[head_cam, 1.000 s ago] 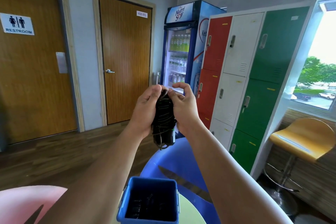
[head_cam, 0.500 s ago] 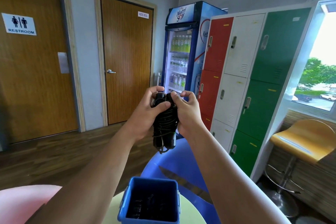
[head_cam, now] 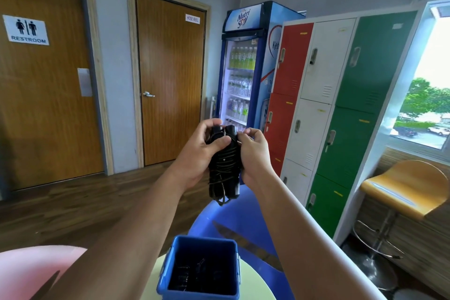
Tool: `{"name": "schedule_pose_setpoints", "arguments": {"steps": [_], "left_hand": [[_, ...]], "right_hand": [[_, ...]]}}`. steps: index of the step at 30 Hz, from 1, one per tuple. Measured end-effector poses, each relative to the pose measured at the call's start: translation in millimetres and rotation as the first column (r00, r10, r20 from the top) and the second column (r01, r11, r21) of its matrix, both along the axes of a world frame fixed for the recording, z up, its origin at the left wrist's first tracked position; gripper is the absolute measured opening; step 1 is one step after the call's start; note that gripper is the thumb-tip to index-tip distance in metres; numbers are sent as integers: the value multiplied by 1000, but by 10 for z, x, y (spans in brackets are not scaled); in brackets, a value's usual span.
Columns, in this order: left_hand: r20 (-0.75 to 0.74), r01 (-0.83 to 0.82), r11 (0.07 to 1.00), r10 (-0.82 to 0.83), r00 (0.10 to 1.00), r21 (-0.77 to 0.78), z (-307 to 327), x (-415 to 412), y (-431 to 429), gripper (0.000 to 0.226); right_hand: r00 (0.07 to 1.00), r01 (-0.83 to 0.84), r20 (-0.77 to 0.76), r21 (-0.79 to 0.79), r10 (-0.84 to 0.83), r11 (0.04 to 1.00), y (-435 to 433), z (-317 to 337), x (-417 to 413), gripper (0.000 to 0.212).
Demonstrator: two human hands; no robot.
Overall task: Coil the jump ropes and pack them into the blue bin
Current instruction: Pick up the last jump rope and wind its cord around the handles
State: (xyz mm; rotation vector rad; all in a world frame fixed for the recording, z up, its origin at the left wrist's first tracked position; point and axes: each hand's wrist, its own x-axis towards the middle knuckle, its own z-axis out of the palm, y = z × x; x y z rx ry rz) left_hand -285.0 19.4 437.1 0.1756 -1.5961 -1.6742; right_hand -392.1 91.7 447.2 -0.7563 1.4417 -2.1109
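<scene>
A black jump rope point(head_cam: 225, 170) is wound tightly around its two handles into an upright bundle, held at chest height in front of me. My left hand point(head_cam: 198, 153) wraps the bundle's left side, thumb pressed across its top. My right hand point(head_cam: 254, 156) grips the right side, fingertips pinching the cord near the upper end. Well below the hands stands the blue bin point(head_cam: 199, 268) on a pale round table point(head_cam: 255, 282). Dark coiled ropes lie in the bin's bottom.
A blue chair point(head_cam: 243, 221) sits behind the table and a pink chair point(head_cam: 31, 268) at lower left. Red, white and green lockers point(head_cam: 336, 109) and a drinks fridge point(head_cam: 246, 66) stand ahead. A yellow stool point(head_cam: 404, 187) is at right. Two wooden doors are at left.
The bundle and both hands have sunk slightly. My left thumb has shifted over the bundle's top, and my right fingers have moved to pinch the cord at the upper right.
</scene>
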Motion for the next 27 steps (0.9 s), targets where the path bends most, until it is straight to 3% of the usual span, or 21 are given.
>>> {"name": "schedule_pose_setpoints", "arguments": {"steps": [2, 8, 11, 14, 17, 22, 27], "left_hand": [[5, -52, 999, 52, 999, -14, 3, -48, -13, 41], [22, -195, 980, 194, 981, 47, -7, -178, 9, 27], [98, -305, 944, 318, 943, -126, -33, -215, 58, 23], [120, -335, 913, 368, 922, -233, -41, -187, 97, 23], [156, -254, 926, 305, 940, -279, 5, -82, 58, 10], [217, 10, 989, 23, 976, -150, 29, 129, -106, 19], [203, 86, 990, -61, 977, -115, 35, 222, -212, 37]], "right_hand": [[999, 6, -48, 18, -5, 1000, 4, -41, 25, 6], [969, 34, -246, 93, -10, 995, -13, -222, 113, 21], [959, 40, -284, 149, 4, 988, 3, -276, 88, 36], [972, -33, -228, 128, 62, 991, 21, -282, 67, 33], [973, -78, -210, 95, 97, 992, 41, -286, 15, 29], [975, -160, -153, 9, 159, 987, 70, -320, -37, 22], [961, -263, -108, -51, 256, 963, 102, -316, -64, 26]]}}
